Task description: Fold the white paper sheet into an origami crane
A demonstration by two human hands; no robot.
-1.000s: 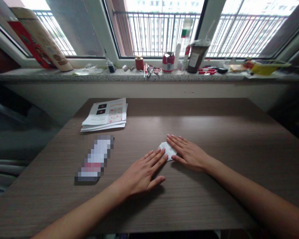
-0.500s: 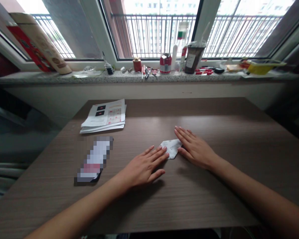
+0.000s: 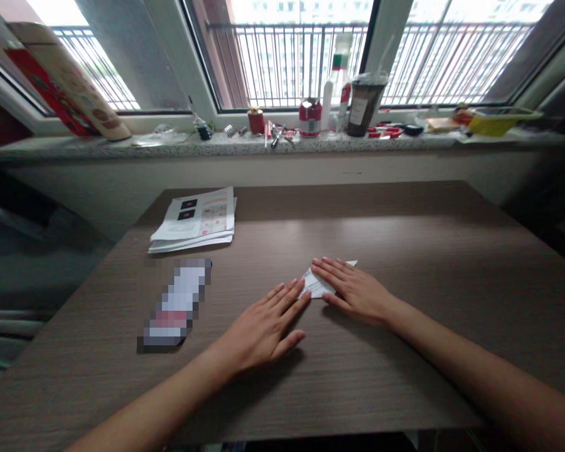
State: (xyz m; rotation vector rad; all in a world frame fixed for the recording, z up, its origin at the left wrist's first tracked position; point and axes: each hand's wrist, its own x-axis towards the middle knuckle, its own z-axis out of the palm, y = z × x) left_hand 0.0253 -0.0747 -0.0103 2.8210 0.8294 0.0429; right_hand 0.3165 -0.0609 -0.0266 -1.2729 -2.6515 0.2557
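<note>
A small folded piece of white paper [image 3: 316, 285] with faint print lies on the brown wooden table [image 3: 381, 389]. The fingertips of my left hand [image 3: 268, 326] touch its left edge, with the thumb held apart from the fingers. My right hand [image 3: 353, 289] rests palm down across the upper right part of the paper, fingers stretched out and thumb at its lower edge. A pointed corner of the paper shows beyond the right fingers; what lies under that hand is hidden.
To the left lies a phone [image 3: 176, 304], its screen blurred out. Behind it is a stack of printed sheets [image 3: 193, 220]. The windowsill [image 3: 245, 147] holds a red can [image 3: 309, 117], a dark cup [image 3: 363, 107], a bottle [image 3: 341, 88], a yellow container [image 3: 496, 124] and small tools.
My right hand has slid left and now covers more of the paper. The paper's outline has changed, with a pointed corner at the right. My left hand has shifted slightly left.
</note>
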